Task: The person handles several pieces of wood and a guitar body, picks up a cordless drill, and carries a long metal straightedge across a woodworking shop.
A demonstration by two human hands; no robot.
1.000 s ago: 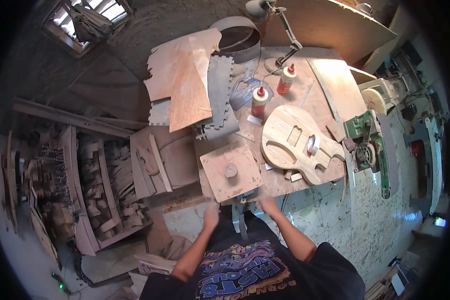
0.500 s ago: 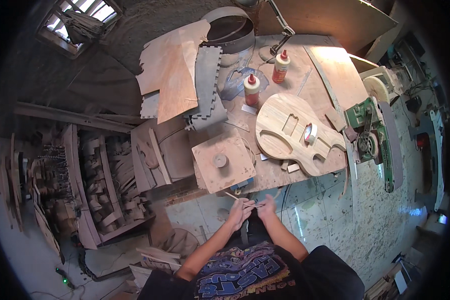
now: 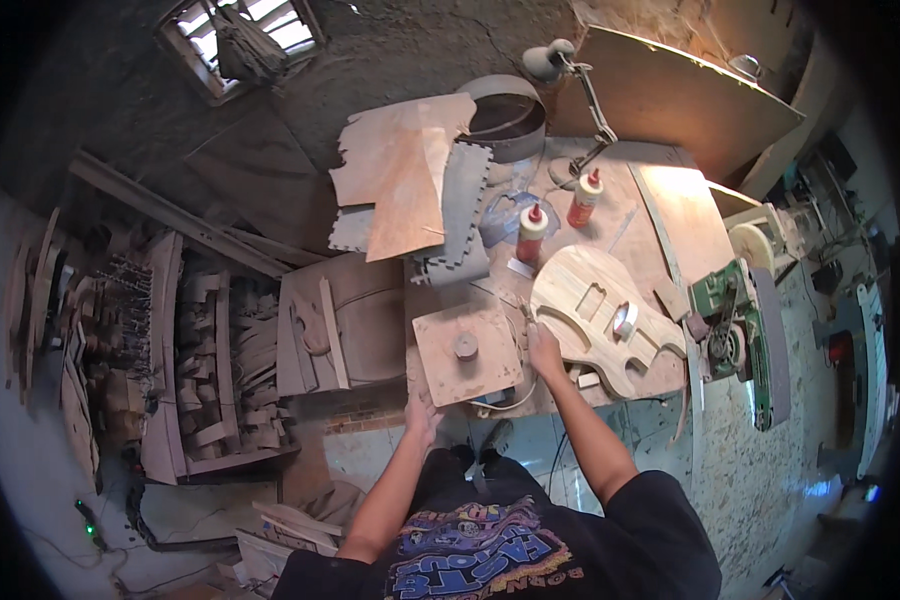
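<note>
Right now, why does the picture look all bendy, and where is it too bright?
In the head view, the fisheye lens bends straight edges, with darkness around the rim; in the head view, the window and the pale board at the table's far right are washed out; in the head view, the wooden guitar body looks fairly clear.

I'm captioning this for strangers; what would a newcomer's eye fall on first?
Probably the pale guitar body on the bench, right of the square board, with a small round roll on it. Next, the two red-tipped bottles standing behind it, and the green machine at the bench's right edge.
</note>
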